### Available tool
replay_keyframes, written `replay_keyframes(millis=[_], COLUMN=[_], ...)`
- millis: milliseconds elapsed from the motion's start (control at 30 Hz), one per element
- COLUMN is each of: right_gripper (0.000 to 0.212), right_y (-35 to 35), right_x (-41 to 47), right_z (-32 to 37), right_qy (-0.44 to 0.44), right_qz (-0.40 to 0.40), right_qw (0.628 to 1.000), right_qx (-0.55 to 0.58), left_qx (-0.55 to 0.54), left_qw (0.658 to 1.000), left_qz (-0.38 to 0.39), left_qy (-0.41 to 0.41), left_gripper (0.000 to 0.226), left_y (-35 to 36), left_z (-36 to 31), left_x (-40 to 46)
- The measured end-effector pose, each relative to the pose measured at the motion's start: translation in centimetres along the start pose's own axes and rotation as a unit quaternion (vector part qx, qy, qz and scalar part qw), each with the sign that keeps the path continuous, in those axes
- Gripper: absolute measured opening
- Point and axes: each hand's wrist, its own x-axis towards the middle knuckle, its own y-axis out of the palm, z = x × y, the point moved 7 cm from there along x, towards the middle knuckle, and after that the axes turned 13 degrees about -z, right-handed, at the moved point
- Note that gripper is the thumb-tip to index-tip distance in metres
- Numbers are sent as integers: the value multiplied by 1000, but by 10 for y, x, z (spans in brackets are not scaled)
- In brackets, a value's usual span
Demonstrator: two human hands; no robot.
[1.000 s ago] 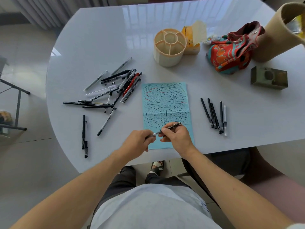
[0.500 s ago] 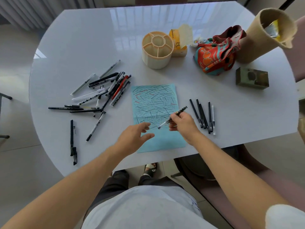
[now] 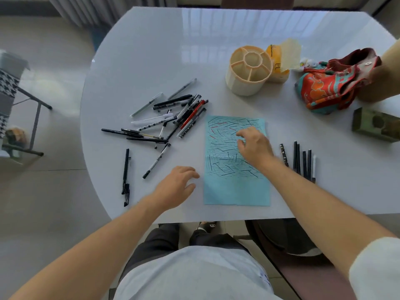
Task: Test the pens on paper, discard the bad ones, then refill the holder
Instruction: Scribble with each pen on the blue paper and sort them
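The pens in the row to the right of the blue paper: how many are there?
6, side by side: a patterned pen nearest the blue paper, four black pens, then a white pen outermost. The right forearm may hide more.

The person wears a pale grey-white T-shirt (image 3: pixel 194 276) with short sleeves; the right sleeve (image 3: pixel 376 267) shows white at the near right edge. Dark grey trousers (image 3: pixel 155 245) cover the legs, and a dark sandal (image 3: pixel 206 225) shows under the table edge.

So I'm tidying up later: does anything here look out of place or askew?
Mostly the loose pile of pens left of the scribbled blue paper, crisscrossed at all angles; the row of pens on the right lies parallel.
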Motion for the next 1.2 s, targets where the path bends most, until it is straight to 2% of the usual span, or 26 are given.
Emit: replay_keyframes(millis=[100, 233, 333, 500, 567, 633, 667, 700, 767, 833, 867, 933, 1000, 1067, 1133, 1200], right_gripper=[29, 35, 30, 23, 21, 18, 14, 10, 5, 2, 1, 3, 7, 15, 23, 22], right_y=[35, 72, 83, 85, 74, 54, 42, 33, 28, 30, 29, 27, 28, 29, 24, 14], right_x=[27, 45, 52, 49, 45, 37, 31, 22, -3, -33, -46, -69, -90, -108, -119, -127], right_z=[81, 139, 147, 152, 152, 147, 139, 129, 107, 90, 83, 69, 55, 43, 22, -16], right_qy=[-119, -269, -305, -341, -299, -198, -132, -57, 92, 172, 192, 225, 248, 256, 295, 375], right_qz=[22, 30, 23, 42, 39, 10, -11, -22, 17, 65, 76, 82, 87, 93, 41, -58], right_qw=[992, 958, 938, 923, 949, 979, 982, 974, 931, 885, 870, 843, 822, 824, 822, 784], right_qx=[23, -91, -162, -176, -95, 50, 134, 216, 354, 428, 449, 482, 505, 497, 486, 492], left_qx=[-3, -3, -13, -22, -46, -99, -131, -167, -258, -323, -326, -281, -221, -174, -111, -55], left_qw=[1000, 1000, 1000, 999, 997, 990, 983, 972, 942, 917, 918, 940, 960, 974, 989, 996], left_qz=[9, 17, 15, 22, 14, -9, -21, -29, -24, 7, 25, 57, 76, 80, 60, 28], left_qy=[-3, -7, -15, -28, -54, -100, -130, -160, -213, -234, -224, -184, -151, -118, -78, -63], left_gripper=[31, 30, 30, 31, 31, 33, 35, 38, 40, 33, 24, 13, 21, 22, 22, 22], left_y=[-1, -6, -8, -9, -12, -18, -22, -24, -23, -16, -12, -5, 3, 11, 13, 11], left_z=[9, 22, 29, 33, 32, 31, 31, 30, 23, 12, 4, -11, -21, -30, -34, -23], left_x=[-4, -9, -15, -17, -15, -10, -6, -2, 6, 14, 17, 21, 20, 18, 14, 8])
